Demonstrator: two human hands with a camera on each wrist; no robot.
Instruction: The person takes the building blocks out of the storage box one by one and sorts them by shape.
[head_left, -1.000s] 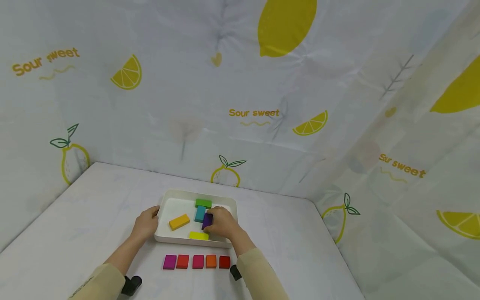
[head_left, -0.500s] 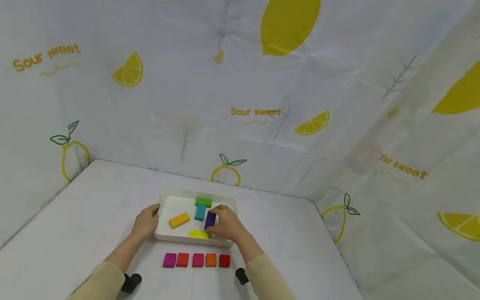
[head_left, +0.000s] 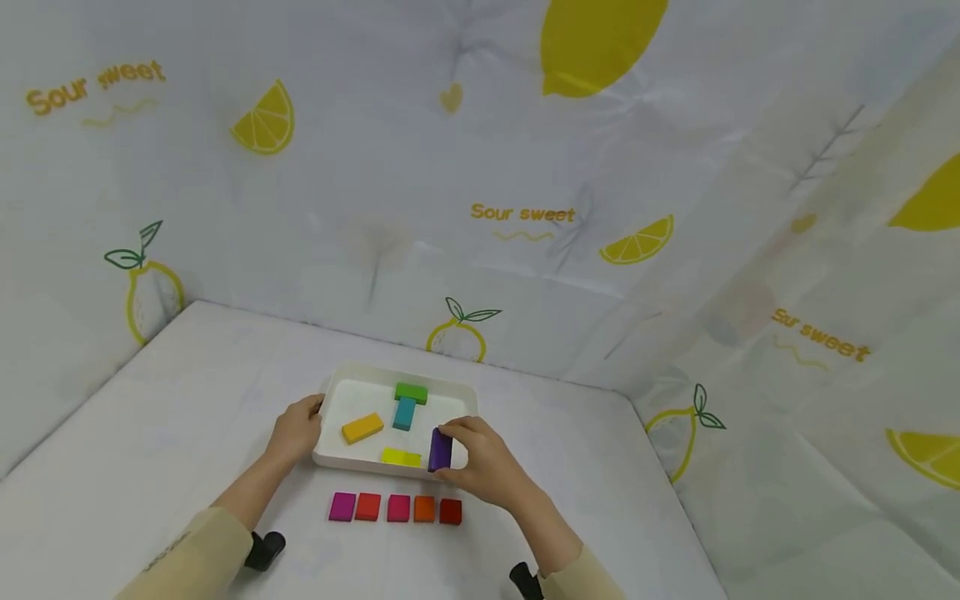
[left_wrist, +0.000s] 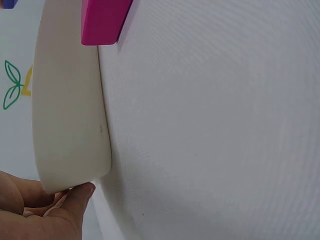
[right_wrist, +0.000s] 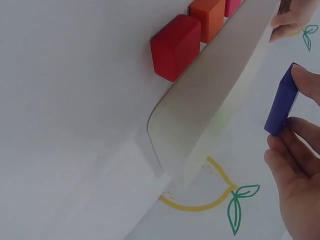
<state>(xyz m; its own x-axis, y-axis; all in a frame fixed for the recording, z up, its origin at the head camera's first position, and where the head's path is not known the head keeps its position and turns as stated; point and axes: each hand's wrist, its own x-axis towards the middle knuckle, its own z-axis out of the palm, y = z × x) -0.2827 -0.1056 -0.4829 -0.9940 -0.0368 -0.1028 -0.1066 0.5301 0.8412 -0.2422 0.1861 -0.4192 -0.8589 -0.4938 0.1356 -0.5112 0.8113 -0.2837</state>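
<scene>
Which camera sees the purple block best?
The right wrist view: the purple block looks biggest there, pinched in the right hand. The head view shows it smaller. The left wrist view shows only what seems its tip, top left.

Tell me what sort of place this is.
Probably a staged tabletop workspace, not an ordinary lived-in room: lemon-print sheeting screens the back and right of a pale-covered table, where a white tray and a row of five coloured blocks are set out.
</scene>
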